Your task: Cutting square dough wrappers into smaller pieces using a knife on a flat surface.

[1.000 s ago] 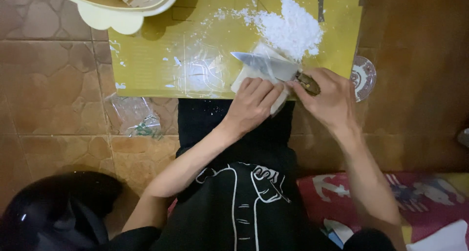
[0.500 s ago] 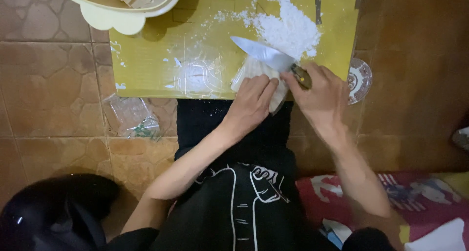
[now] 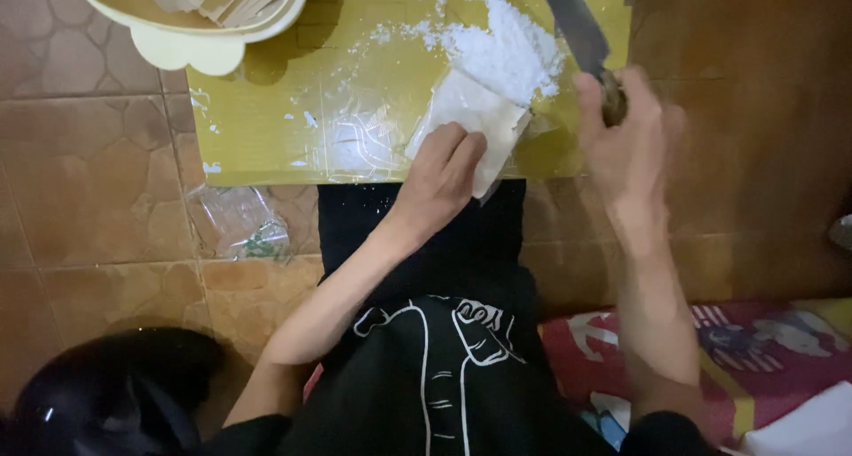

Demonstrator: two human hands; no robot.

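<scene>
Knife [image 3: 572,21] lifted; left hand [image 3: 439,168] flat on dough [image 3: 470,119].

White dough sheet [image 3: 470,119] and flour [image 3: 515,52] on yellow-green board [image 3: 266,137]; cream bowl [image 3: 191,39] at eleven o'clock; brown mottled floor tiles [image 3: 89,216].

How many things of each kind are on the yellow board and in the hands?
Long grey-bladed knife in the right hand: 1
Flat white folded sheet under the left hand: 1
White powder pile: 1
Yellow cutting board: 1
Total: 4
</scene>
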